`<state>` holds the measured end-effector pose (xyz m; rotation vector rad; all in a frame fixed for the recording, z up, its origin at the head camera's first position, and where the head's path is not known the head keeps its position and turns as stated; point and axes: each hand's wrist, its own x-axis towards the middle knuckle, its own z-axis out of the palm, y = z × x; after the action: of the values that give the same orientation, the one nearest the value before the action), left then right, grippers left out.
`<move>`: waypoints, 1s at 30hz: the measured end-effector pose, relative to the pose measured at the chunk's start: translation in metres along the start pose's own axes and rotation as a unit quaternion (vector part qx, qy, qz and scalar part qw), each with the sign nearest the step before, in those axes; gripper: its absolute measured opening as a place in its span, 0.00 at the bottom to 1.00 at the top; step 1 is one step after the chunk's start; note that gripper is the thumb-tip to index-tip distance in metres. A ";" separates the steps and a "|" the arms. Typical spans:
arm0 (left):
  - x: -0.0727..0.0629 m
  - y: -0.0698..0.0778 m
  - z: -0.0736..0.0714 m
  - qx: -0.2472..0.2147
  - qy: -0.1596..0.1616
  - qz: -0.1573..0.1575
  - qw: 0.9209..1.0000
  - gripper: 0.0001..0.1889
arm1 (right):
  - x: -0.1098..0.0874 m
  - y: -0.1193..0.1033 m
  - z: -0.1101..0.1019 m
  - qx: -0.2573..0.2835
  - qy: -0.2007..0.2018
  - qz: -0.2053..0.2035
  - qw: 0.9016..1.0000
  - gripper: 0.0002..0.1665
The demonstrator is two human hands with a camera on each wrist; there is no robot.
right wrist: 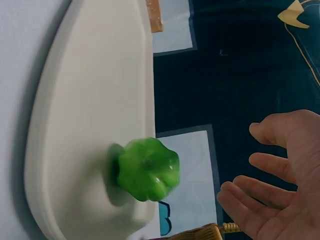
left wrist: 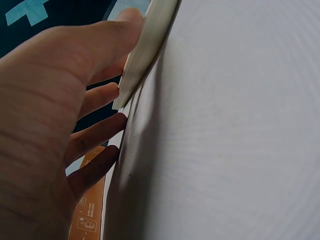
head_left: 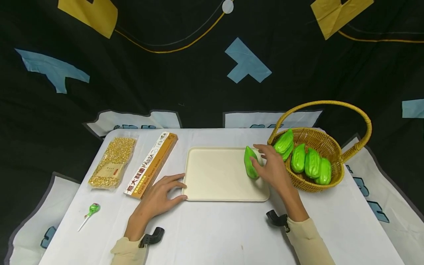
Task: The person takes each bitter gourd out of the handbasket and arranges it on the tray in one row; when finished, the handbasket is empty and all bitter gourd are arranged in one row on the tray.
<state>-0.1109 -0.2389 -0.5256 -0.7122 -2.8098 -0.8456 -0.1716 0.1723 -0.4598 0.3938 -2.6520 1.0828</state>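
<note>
A glossy green bitter melon (head_left: 251, 162), ridged and pointed at its far end, lies on the right side of a cream tray (head_left: 215, 175). My right hand (head_left: 273, 167) hovers just to its right with fingers spread; in the right wrist view a gap shows between the hand (right wrist: 280, 180) and the lobed near end of the melon (right wrist: 149, 170). At the tray's left edge, my left hand (head_left: 159, 197) rests with relaxed fingers, thumb and fingertips right at the rim. The left wrist view has its thumb against the tray side (left wrist: 150, 45).
A wicker basket (head_left: 309, 187) with a tall handle holds several more bitter melons (head_left: 312, 162) at the right. On the left lie a pasta box (head_left: 152, 165), a bag of corn kernels (head_left: 114, 160) and a green lollipop (head_left: 94, 208). A dark curtain (head_left: 185, 84) hangs behind the table.
</note>
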 end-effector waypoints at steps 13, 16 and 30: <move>0.000 0.000 0.001 0.001 0.011 0.015 1.000 0.17 | 0.001 0.006 -0.022 -0.013 0.056 0.025 0.998 0.26; 0.000 0.000 0.001 0.001 0.013 0.015 1.000 0.17 | 0.001 0.008 -0.027 -0.011 0.063 0.043 0.997 0.26; 0.001 0.000 0.001 -0.002 0.017 0.019 1.000 0.17 | 0.002 0.022 -0.042 -0.003 0.098 0.055 0.994 0.27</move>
<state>-0.1114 -0.2381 -0.5265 -0.7409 -2.7572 -0.8481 -0.1758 0.2165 -0.4442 0.1322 -2.5272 1.0858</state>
